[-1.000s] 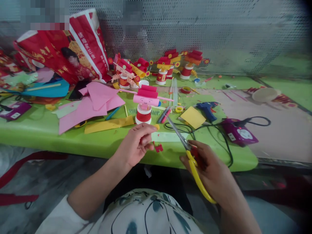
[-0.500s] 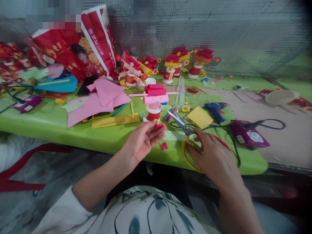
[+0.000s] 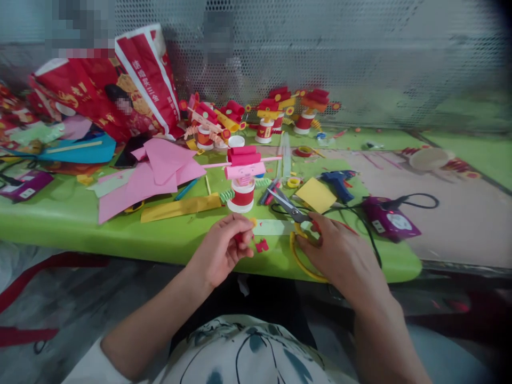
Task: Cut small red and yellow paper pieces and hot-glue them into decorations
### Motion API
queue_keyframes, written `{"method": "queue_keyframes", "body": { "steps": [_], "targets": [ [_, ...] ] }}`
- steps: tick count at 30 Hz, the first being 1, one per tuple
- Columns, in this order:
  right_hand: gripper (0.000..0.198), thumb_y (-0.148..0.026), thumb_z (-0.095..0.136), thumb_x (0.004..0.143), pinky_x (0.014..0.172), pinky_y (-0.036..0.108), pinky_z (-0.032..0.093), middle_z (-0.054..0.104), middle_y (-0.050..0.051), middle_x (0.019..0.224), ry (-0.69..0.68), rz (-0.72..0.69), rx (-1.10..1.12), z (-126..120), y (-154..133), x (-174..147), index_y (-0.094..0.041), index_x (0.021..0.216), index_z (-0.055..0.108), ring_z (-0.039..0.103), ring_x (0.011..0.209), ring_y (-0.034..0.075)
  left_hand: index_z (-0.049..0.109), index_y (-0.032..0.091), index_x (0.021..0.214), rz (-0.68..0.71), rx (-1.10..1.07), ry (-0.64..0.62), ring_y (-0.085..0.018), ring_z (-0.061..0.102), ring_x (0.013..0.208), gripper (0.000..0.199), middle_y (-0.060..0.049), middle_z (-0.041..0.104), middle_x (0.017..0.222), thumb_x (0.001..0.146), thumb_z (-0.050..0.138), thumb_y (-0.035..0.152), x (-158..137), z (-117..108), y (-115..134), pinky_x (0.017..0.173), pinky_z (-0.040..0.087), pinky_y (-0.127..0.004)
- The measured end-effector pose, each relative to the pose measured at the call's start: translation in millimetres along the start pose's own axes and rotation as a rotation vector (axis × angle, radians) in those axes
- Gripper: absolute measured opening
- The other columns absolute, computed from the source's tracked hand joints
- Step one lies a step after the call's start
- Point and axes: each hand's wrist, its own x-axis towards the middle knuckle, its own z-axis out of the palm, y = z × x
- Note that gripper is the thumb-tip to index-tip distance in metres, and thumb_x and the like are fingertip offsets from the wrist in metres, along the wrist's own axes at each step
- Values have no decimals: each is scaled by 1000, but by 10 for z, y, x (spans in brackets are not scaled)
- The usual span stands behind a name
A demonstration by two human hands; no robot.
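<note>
My left hand (image 3: 224,246) pinches a small yellow paper piece (image 3: 254,222) between thumb and forefinger. A bit of red paper (image 3: 239,238) shows among its curled fingers. In my right hand (image 3: 340,250) is a pair of scissors (image 3: 294,213) with red and yellow handles, blades pointing up and left, slightly parted. Just beyond my left hand stands a paper figure (image 3: 242,194) on a red and white cup, with a pink roll for a head and green spring arms. Small red paper cutouts (image 3: 262,246) lie on the green table cover between my hands.
Pink paper sheets (image 3: 160,170) and a yellow strip (image 3: 180,208) lie to the left. A blue glue gun (image 3: 340,184), a yellow paper square (image 3: 316,195) and a corded purple box (image 3: 392,218) are to the right. Several finished figures (image 3: 264,128) and a red bag (image 3: 148,80) stand behind.
My left hand has turned, its fingers curling inward around the red piece. The whole view has shifted slightly. My right hand still holds the scissors in much the same pose.
</note>
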Motion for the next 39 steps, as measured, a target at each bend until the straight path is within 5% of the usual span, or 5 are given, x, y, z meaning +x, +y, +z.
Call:
{"method": "queue_keyframes", "body": {
  "steps": [9, 19, 29, 33, 39],
  "targets": [
    [40, -38, 66, 94, 57, 33, 41, 81, 9, 96, -12, 122, -172, -138, -144, 114, -21, 130, 70, 76, 79, 30, 58, 19, 71, 103, 248, 10, -4, 27, 43, 20, 10, 39, 50, 74, 77, 23, 83, -323, 21, 40, 38, -16],
    [40, -32, 65, 96, 80, 35, 51, 77, 15, 115, 13, 92, -103, 125, -281, 468, -14, 131, 69, 74, 99, 29, 58, 18, 69, 108, 243, 21, -5, 29, 46, 29, 9, 39, 50, 71, 85, 29, 117, -441, 57, 43, 40, -16],
    [40, -37, 59, 99, 88, 44, 52, 67, 21, 122, 123, -32, -32, 107, -191, 410, -14, 129, 72, 66, 107, 35, 65, 16, 76, 159, 336, -1, -4, 33, 48, 34, 9, 43, 53, 75, 89, 41, 111, -406, 8, 54, 55, -20],
    [33, -39, 55, 104, 75, 33, 56, 72, 13, 112, 159, -139, 515, 16, -338, 159, -16, 119, 74, 70, 84, 21, 64, 17, 77, 147, 330, -18, -5, 35, 51, 33, 8, 46, 55, 77, 87, 41, 49, -358, -50, 58, 58, -22],
    [22, -41, 66, 98, 69, 29, 55, 77, 5, 91, -159, -130, 1153, -9, -651, -143, -22, 101, 76, 71, 81, 20, 64, 16, 77, 151, 402, -64, -8, 43, 55, 36, 6, 49, 58, 79, 85, 46, -28, -215, -242, 58, 58, -24]
  ]
}}
